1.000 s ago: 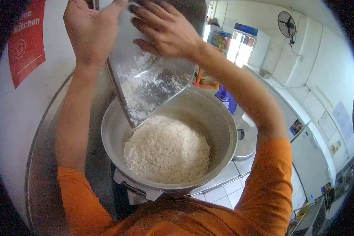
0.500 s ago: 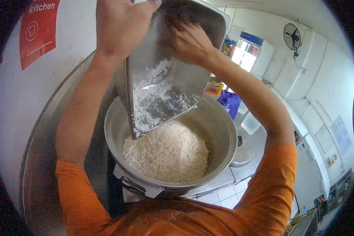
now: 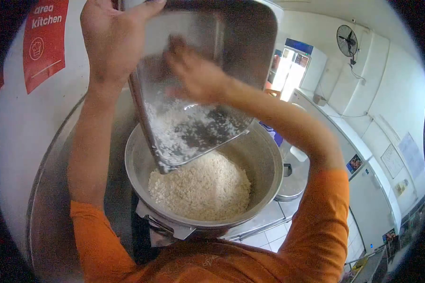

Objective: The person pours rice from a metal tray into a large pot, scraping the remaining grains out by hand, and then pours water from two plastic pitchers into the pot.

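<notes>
The left hand (image 3: 111, 42) clenched the steel tray (image 3: 241, 42) by its upper rim; the right hand (image 3: 193, 75) lay open inside; clinging rice (image 3: 174, 132) sat below that palm, downslope toward the pot (image 3: 264, 160).

Your tray (image 3: 222, 52) is bare metal, smooth and half-glossy with dull smears, with clumps of matt white rice (image 3: 198, 188) stuck to its inside. The pot (image 3: 264, 160) is grey metal with a satin finish, not a mirror one, and the rice heaped in it looks rough and grainy. The bench (image 3: 47, 198) is smooth sheet steel with a soft sheen, your sleeve (image 3: 326, 226) is matt orange cloth, and the red poster (image 3: 45, 37) is flat and printed.
</notes>
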Motion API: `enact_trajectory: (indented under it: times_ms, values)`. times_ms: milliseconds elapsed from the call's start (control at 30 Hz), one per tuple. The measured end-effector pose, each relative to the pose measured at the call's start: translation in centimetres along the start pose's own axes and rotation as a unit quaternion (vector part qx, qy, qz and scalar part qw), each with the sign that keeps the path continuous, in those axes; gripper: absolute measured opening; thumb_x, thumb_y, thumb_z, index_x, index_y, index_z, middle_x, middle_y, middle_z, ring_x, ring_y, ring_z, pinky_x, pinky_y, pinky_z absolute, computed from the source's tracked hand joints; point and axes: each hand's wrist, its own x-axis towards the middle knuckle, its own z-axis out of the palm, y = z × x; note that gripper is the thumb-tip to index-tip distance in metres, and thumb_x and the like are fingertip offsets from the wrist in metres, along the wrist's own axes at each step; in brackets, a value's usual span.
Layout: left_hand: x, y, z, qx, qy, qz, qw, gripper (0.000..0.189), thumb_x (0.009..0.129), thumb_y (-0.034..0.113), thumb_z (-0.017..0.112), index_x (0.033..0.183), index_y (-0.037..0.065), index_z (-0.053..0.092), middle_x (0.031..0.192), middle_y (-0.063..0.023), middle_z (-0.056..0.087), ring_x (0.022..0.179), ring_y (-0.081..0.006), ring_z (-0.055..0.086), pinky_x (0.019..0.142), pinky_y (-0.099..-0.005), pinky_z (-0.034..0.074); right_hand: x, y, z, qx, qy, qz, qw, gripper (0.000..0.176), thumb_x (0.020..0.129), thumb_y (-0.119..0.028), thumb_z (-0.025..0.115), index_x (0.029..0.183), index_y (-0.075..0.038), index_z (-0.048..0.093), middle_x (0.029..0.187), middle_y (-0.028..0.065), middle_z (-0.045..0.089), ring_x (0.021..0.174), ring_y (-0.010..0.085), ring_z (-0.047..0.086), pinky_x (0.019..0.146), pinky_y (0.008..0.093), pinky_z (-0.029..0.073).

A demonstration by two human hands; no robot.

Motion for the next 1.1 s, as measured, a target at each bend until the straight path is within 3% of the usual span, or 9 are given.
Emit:
enact_trajectory:
  times_ms: [100, 200, 267, 400, 467, 600, 833, 900, 1100]
  values:
    - [0.2, -1.5, -1.4, 0.056, 0.074, -0.043, 0.995, 0.025, 0.071, 0.005, 0.074, 0.086, 0.004, 0.054, 0.084, -0.0049, 0.063, 0.077, -0.0121, 0.058, 0.076, -0.0249, 0.045, -0.6, -3.2, -3.5, 0.269, -0.219, -0.003, 0.938, 0.055, 0.085, -0.041, 0.055, 0.121, 0.0, 0.051, 0.125, 0.0248, 0.049, 0.114, 0.0408, 0.048, 0.099, 0.044, 0.039]
    - [-0.2, -1.1, -0.9, 0.035, 0.045, -0.025, 0.998, 0.025, 0.07, 0.002, 0.074, 0.088, 0.001, 0.057, 0.088, -0.0078, 0.064, 0.079, -0.015, 0.061, 0.078, -0.0261, 0.047, 2.5, 0.2, -4.3, 0.112, -0.05, 0.021, 0.992, 0.055, 0.084, -0.048, 0.052, 0.106, 0.002, 0.061, 0.128, 0.0265, 0.046, 0.118, 0.0404, 0.045, 0.101, 0.0458, 0.037]
    - [-0.4, 1.3, 1.0, -0.067, 0.064, 0.03, 0.995, 0.024, 0.066, -0.006, 0.061, 0.086, 0.001, 0.05, 0.083, -0.0057, 0.054, 0.076, -0.0123, 0.052, 0.073, -0.0254, 0.042, 3.3, 1.3, -3.5, 0.103, -0.13, 0.12, 0.979, 0.062, 0.087, -0.052, 0.047, 0.106, 0.005, 0.059, 0.132, 0.0276, 0.042, 0.12, 0.0412, 0.043, 0.1, 0.0456, 0.037]
    - [-0.1, 2.5, -0.5, -0.105, 0.023, -0.006, 0.994, 0.026, 0.066, -0.005, 0.061, 0.09, 0.0, 0.051, 0.086, -0.0075, 0.056, 0.08, -0.0133, 0.054, 0.076, -0.0266, 0.043, -0.4, -2.4, -2.4, 0.171, -0.063, -0.043, 0.982, 0.062, 0.087, -0.053, 0.047, 0.105, 0.004, 0.059, 0.123, 0.0237, 0.052, 0.111, 0.0386, 0.052, 0.089, 0.0432, 0.046]
    - [-0.3, 2.0, -0.9, -0.097, 0.03, -0.022, 0.995, 0.025, 0.067, -0.005, 0.061, 0.089, 0.001, 0.05, 0.084, -0.0068, 0.055, 0.079, -0.0131, 0.053, 0.075, -0.0269, 0.043, 0.0, -4.0, -6.1, 0.283, -0.396, -0.019, 0.873, 0.061, 0.086, -0.053, 0.048, 0.106, 0.005, 0.058, 0.117, 0.0217, 0.056, 0.105, 0.0382, 0.055, 0.086, 0.0428, 0.047]
    - [-0.8, 3.0, 0.0, -0.084, 0.019, -0.02, 0.996, 0.024, 0.068, -0.006, 0.06, 0.087, 0.002, 0.048, 0.083, -0.0056, 0.053, 0.077, -0.0127, 0.052, 0.075, -0.0271, 0.043, 2.2, 1.5, -5.1, 0.028, -0.107, 0.199, 0.974, 0.062, 0.086, -0.049, 0.052, 0.116, 0.005, 0.051, 0.116, 0.0277, 0.052, 0.108, 0.0411, 0.051, 0.093, 0.0457, 0.042]
    - [-1.2, 1.4, 2.3, 0.081, 0.133, 0.108, 0.982, 0.024, 0.069, -0.006, 0.06, 0.088, 0.002, 0.047, 0.083, -0.0066, 0.054, 0.078, -0.0124, 0.053, 0.073, -0.026, 0.044, -0.6, -3.6, -7.5, 0.305, -0.378, 0.155, 0.86, 0.075, 0.085, -0.059, 0.046, 0.116, 0.009, 0.053, 0.127, 0.0311, 0.044, 0.12, 0.0431, 0.044, 0.102, 0.0449, 0.035]
    - [-1.5, -0.1, 1.8, -0.099, 0.096, 0.1, 0.985, 0.025, 0.07, -0.005, 0.06, 0.089, 0.002, 0.047, 0.083, -0.0078, 0.055, 0.078, -0.0129, 0.055, 0.072, -0.025, 0.043, -0.8, -1.1, -6.5, 0.125, -0.185, 0.174, 0.959, 0.075, 0.085, -0.06, 0.044, 0.117, 0.006, 0.055, 0.128, 0.0281, 0.046, 0.125, 0.0415, 0.039, 0.101, 0.0474, 0.035]
    - [-3.4, 5.4, 2.0, 0.044, 0.059, 0.083, 0.994, 0.026, 0.073, -0.008, 0.059, 0.092, 0.001, 0.044, 0.082, -0.0085, 0.055, 0.077, -0.0137, 0.057, 0.092, -0.036, 0.045, -8.2, -1.4, 5.7, -0.119, -0.106, 0.292, 0.943, 0.084, 0.089, -0.062, 0.029, 0.133, 0.01, 0.035, 0.142, 0.0284, 0.028, 0.134, 0.0418, 0.023, 0.111, 0.049, 0.015]
